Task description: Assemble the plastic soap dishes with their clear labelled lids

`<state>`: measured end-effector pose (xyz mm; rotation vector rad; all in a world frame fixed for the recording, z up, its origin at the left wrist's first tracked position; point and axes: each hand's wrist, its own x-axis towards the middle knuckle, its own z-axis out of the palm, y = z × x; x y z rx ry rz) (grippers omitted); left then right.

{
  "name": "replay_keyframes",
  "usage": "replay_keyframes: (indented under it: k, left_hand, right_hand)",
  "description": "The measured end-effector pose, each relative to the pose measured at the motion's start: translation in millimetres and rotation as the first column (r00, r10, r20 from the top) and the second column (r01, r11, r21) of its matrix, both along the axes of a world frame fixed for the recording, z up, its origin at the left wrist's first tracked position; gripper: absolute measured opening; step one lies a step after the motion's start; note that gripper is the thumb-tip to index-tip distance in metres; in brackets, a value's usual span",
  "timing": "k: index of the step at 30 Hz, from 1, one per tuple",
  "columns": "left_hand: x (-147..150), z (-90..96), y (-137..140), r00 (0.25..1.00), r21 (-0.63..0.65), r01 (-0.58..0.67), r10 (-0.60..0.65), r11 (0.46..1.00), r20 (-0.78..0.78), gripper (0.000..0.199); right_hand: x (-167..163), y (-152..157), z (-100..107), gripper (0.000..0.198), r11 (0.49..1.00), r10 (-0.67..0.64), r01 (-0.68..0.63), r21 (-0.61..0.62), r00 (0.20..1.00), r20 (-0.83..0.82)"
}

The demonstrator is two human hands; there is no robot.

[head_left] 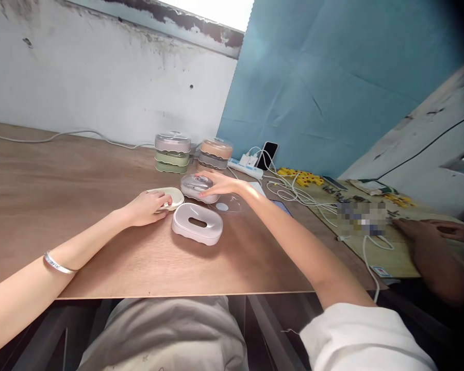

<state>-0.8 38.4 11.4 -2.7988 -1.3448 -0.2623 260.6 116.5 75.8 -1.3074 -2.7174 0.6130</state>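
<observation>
My left hand [151,207] has its fingers curled over a cream oval tray [174,195] on the table. With thumb and fingers apart across its top, my right hand [216,184] grips a pale soap box with a clear lid [191,186], just right of the tray. Nearer to me lies a pale pink oval shell [215,222] with a slot in its middle and a wavy lower edge; neither hand touches it. A thin clear plastic lid [235,204] lies flat beyond it to the right, partly behind my right forearm.
Two stacks of similar boxes, one pink and green [172,158], one orange and grey [216,149], stand near the wall. A power strip [246,168], a phone [267,156] and tangled white cables [290,193] lie right. Another person's hands [421,232] rest at the adjoining table.
</observation>
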Motion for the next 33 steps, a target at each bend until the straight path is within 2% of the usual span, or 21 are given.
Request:
replay_keyframes:
  k: [6, 10, 15, 22, 26, 30, 33]
  left_hand:
    - [-0.2, 0.3, 0.1, 1.000, -0.010, -0.006, 0.006, 1.000, -0.006, 0.018]
    - [-0.6, 0.6, -0.6, 1.000, -0.012, -0.010, 0.010, 1.000, -0.006, 0.018]
    - [-0.4, 1.2, -1.0, 1.000, -0.015, -0.012, 0.012, 1.000, 0.003, 0.018]
    - [-0.6, 2.4, -1.5, 1.000, -0.021, -0.002, 0.003, 1.000, 0.003, 0.017]
    - [-1.2, 3.0, -1.7, 1.000, -0.026, -0.001, 0.002, 1.000, 0.006, 0.018]
    - [-2.7, 4.6, -1.5, 1.000, -0.038, 0.004, -0.003, 0.999, 0.016, 0.017]
    - [-4.1, 6.9, -1.5, 1.000, -0.062, 0.001, 0.001, 0.998, 0.026, 0.015]
  right_hand:
    - [-4.6, -1.9, 2.0, 0.080, 0.998, -0.055, 0.054, 0.014, 0.996, 0.076]
    - [-7.4, -10.3, -3.0, 0.091, 0.993, -0.113, 0.106, 0.055, 0.986, 0.123]
    - [-7.3, -15.1, -10.3, 0.091, 0.988, -0.117, 0.104, 0.112, 0.987, 0.108]
    - [-4.4, 23.5, -3.6, 0.086, 0.979, -0.139, 0.134, 0.151, 0.990, 0.020]
    - [-6.5, 45.1, -16.0, 0.086, 0.978, -0.166, 0.163, 0.127, 0.986, 0.016]
    - [-8.0, 49.5, -32.4, 0.086, 0.974, -0.178, 0.177, 0.139, 0.984, -0.003]
    - [-8.5, 37.1, -31.7, 0.090, 0.964, -0.203, 0.203, 0.171, 0.979, -0.021]
